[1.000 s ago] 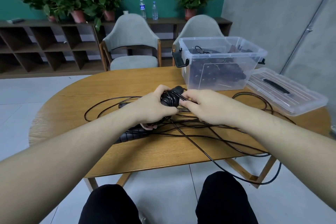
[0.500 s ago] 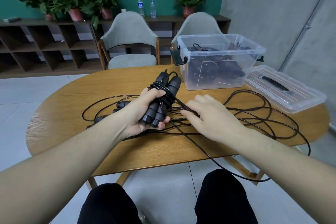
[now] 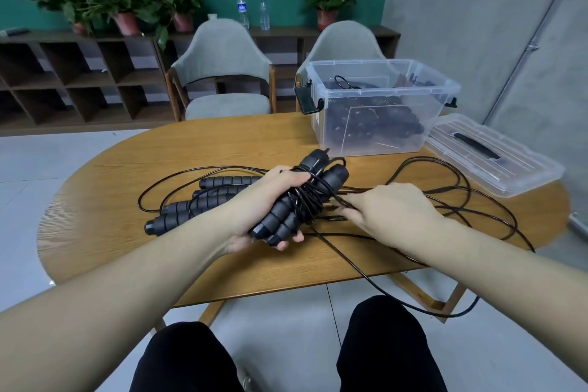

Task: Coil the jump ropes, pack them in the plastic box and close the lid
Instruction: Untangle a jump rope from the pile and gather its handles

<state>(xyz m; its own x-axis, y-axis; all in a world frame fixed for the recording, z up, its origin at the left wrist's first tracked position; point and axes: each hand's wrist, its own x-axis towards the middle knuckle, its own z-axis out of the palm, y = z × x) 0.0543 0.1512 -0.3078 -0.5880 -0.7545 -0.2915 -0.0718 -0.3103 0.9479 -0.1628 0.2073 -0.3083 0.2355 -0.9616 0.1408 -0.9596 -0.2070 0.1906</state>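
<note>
Left hand [image 3: 270,200] curls round two ribbed foam handles [image 3: 296,207] held side by side, giving the thin glossy cord [image 3: 413,210] a firm core to wrap on. Right hand [image 3: 388,213], just right of the handles, appears to pinch the cord, its fingertips hidden. Clear plastic box [image 3: 378,111] stands open behind the handles on the desk [image 3: 133,232], its lid [image 3: 490,153] beside it.

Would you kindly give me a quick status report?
Left hand grips two wrapped handles. Right hand pinches cord. Box open, lid beside it. Loose cords and spare handles on table.
</note>
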